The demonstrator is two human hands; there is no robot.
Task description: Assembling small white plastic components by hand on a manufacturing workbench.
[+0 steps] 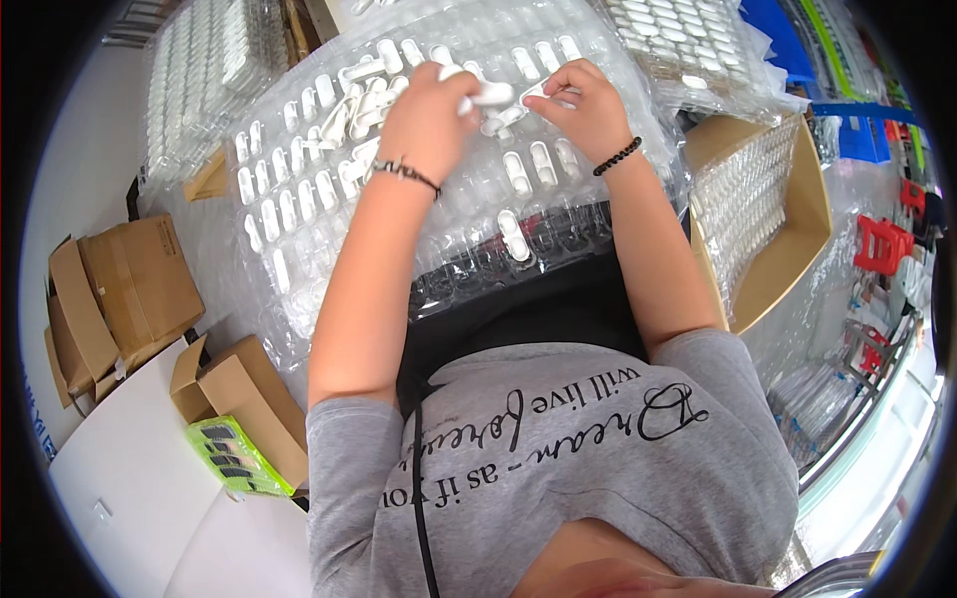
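Both hands work over a clear plastic blister tray (469, 214) with rows of pockets. My left hand (429, 115), slightly blurred, is closed on a white oval plastic part (492, 95). Close beside it on the right, my right hand (583, 105) pinches a small white plastic piece (535, 93) between thumb and fingers. Under the hands lie more white parts (503, 122). A loose heap of white parts (351, 115) is left of my left hand, with rows of parts in pockets around it. One white part (513, 237) sits alone near the tray's front edge.
Stacked filled trays (214, 90) stand at the far left, and another filled tray (688, 40) at the far right. A cardboard box (812, 204) holding trays is beside my right arm. Brown cartons (150, 279) stand to the left. Red stools (882, 244) are farther right.
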